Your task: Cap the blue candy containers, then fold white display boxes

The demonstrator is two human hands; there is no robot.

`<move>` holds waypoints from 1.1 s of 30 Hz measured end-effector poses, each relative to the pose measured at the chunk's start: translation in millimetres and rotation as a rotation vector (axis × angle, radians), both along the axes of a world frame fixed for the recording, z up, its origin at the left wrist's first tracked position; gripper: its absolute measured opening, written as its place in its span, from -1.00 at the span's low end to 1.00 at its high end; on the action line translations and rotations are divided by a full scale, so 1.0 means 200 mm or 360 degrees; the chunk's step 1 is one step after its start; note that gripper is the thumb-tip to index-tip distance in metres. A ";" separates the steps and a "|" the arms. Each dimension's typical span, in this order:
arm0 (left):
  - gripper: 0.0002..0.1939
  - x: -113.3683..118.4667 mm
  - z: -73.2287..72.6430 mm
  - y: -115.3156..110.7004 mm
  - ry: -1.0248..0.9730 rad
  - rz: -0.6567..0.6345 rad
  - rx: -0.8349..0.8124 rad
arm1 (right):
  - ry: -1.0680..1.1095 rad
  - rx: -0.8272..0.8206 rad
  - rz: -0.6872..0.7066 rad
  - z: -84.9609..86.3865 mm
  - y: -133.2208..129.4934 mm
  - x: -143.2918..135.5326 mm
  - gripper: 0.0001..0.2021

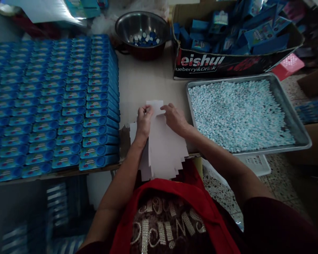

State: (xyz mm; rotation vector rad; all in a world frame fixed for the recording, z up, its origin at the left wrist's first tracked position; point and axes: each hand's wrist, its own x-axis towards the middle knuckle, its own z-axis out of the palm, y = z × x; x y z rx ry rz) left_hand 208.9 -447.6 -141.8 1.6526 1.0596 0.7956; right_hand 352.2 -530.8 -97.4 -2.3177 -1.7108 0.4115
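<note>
A stack of flat white cardboard box blanks (164, 151) lies over the table's front edge, fanned out with stepped edges toward my body. My left hand (144, 120) is closed on the left edge of the top blank (155, 116), thumb and fingers pinched near its far end. On the opposite side my right hand (175, 118) has its fingers curled, with thumb and index at the blank's right edge. Parts of the fingertips are hard to make out in the dim light.
Rows of filled-out blue boxes (95, 130) cover the left. A steel bowl (143, 24) with blue and white caps stands behind. At right, a metal tray (304, 135) holds many pale blue-white pieces (238, 113). Beyond it sits a black carton (198, 67) of blue boxes.
</note>
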 end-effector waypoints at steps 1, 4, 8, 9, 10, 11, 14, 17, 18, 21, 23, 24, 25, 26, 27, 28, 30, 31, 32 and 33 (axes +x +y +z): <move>-0.45 0.00 0.00 0.00 -0.0015 0.0076 -0.0006 | 0.0063 0.0051 -0.0044 0.00 -0.01 0.00 -0.53; -0.48 -0.02 0.02 -0.05 -0.0125 0.0245 -0.0090 | 0.0257 0.0150 -0.0125 0.03 -0.05 0.00 -0.43; -0.47 -0.04 0.06 -0.11 -0.0116 0.0197 0.0005 | 0.0352 0.0142 -0.0072 0.05 -0.11 0.05 -0.32; -0.50 -0.05 0.06 -0.12 -0.0091 0.0178 0.0023 | 0.0373 0.0125 -0.0055 0.05 -0.11 0.06 -0.32; -0.56 -0.05 0.07 -0.13 -0.0063 0.0174 0.0035 | 0.0405 0.0114 -0.0041 0.05 -0.11 0.07 -0.33; -0.66 -0.06 0.07 -0.13 -0.0035 0.0179 0.0039 | 0.0446 0.0111 -0.0026 0.04 -0.11 0.09 -0.33; -0.82 -0.06 0.08 -0.12 0.0019 0.0204 0.0007 | 0.0610 0.0095 0.0006 0.05 -0.08 0.12 -0.35; -0.63 -0.06 0.08 -0.11 0.0006 0.0114 -0.0087 | 0.0757 -0.0037 0.0061 0.08 -0.06 0.15 -0.39; -0.59 -0.06 0.08 -0.10 0.0005 0.0082 -0.0110 | 0.0792 -0.0111 0.0116 0.10 -0.05 0.16 -0.40; -0.55 -0.07 0.08 -0.08 0.0112 -0.0006 -0.0077 | 0.0683 -0.0298 0.0222 0.15 -0.01 0.15 -0.42; -0.58 -0.08 0.09 -0.07 0.0247 -0.0068 0.0013 | 0.0357 -0.0376 0.0234 0.17 0.04 0.10 -0.51; -0.59 -0.08 0.10 -0.07 0.0309 -0.0088 0.0054 | 0.0160 -0.0392 0.0266 0.17 0.07 0.08 -0.55; -0.59 -0.08 0.11 -0.07 0.0358 -0.0096 0.0085 | -0.0018 -0.0406 0.0333 0.18 0.10 0.05 -0.60; -0.60 -0.08 0.12 -0.07 0.0390 -0.0094 0.0105 | -0.0160 -0.0423 0.0423 0.18 0.13 0.02 -0.64; -0.61 -0.08 0.12 -0.08 0.0404 -0.0086 0.0112 | -0.0264 -0.0429 0.0514 0.18 0.16 0.00 -0.68; -0.61 -0.08 0.13 -0.08 0.0398 -0.0074 0.0110 | -0.0336 -0.0426 0.0598 0.18 0.19 -0.02 -0.71; -0.58 -0.08 0.13 -0.09 0.0333 -0.0033 0.0073 | -0.0438 -0.0439 0.0726 0.17 0.24 -0.04 -0.73; -0.54 -0.08 0.12 -0.10 0.0283 -0.0009 0.0039 | -0.0483 -0.0439 0.0769 0.16 0.25 -0.04 -0.73; -0.51 -0.08 0.12 -0.11 0.0226 0.0018 -0.0001 | -0.0522 -0.0435 0.0807 0.16 0.26 -0.05 -0.72; -0.49 -0.08 0.11 -0.11 0.0164 0.0043 -0.0043 | -0.0554 -0.0440 0.0839 0.15 0.26 -0.06 -0.70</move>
